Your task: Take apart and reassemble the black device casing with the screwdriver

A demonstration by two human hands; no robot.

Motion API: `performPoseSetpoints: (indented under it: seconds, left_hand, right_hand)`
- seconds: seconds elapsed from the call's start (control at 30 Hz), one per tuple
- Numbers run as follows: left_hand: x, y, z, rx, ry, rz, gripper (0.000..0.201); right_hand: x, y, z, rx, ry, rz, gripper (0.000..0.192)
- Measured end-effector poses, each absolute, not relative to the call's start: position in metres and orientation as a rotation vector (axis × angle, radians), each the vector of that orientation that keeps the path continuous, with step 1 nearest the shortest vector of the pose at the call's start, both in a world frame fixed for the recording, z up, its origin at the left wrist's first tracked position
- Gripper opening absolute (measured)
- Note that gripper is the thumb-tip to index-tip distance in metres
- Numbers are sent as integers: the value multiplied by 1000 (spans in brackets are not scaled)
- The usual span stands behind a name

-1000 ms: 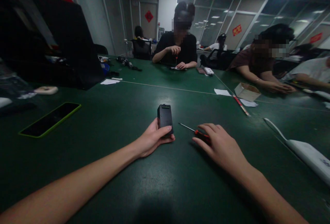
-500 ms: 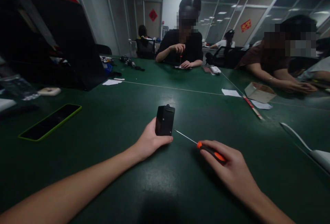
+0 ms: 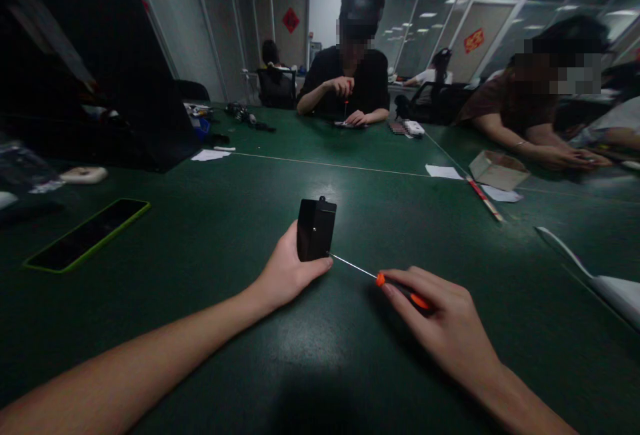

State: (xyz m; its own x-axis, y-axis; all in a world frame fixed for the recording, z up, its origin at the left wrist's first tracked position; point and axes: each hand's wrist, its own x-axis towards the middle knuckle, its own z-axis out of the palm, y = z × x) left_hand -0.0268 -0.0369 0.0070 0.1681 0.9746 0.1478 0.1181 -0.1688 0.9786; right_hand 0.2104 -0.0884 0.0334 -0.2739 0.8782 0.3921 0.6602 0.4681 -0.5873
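Observation:
A small black box (image 3: 317,229) stands tilted in my left hand (image 3: 287,265), above the green table (image 3: 225,368). My thumb presses along its lower edge, and the other fingers are mostly hidden behind it. Small screws show on its faces, and a small loop sticks up from its top. In my right hand (image 3: 443,315) is a screwdriver (image 3: 407,293) with an orange and black handle, gripped between thumb and fingers. Its thin metal shaft points left, and the tip meets the lower right corner of the box, at a screw.
At left lies a phone (image 3: 87,235) with a green edge, near a dark upright panel (image 3: 125,81). A small open carton (image 3: 499,169), paper (image 3: 444,172) and a red-and-white strip (image 3: 484,199) lie at right. Across the table a person (image 3: 345,85) works with a screwdriver; another person sits at right.
The screwdriver tip has moved left and closed the gap to the box's lower corner. The box is turned slightly, showing more of its left face. The whole view has shifted a little.

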Motion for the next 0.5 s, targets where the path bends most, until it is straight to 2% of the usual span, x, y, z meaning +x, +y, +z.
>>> performPoseSetpoints:
  seconds: [0.17, 0.4, 0.5]
  left_hand:
    - [-25, -39, 6, 1605, 1175, 1185, 45]
    - [-22, -42, 3, 1675, 1225, 1185, 52]
    - [-22, -42, 2, 1690, 1233, 1183, 51]
  right_hand:
    - [204, -93, 40, -1369, -1963, 480, 21]
    - [197, -95, 42, -1594, -1923, 958, 39]
    - [197, -97, 41, -1583, -1937, 902, 40]
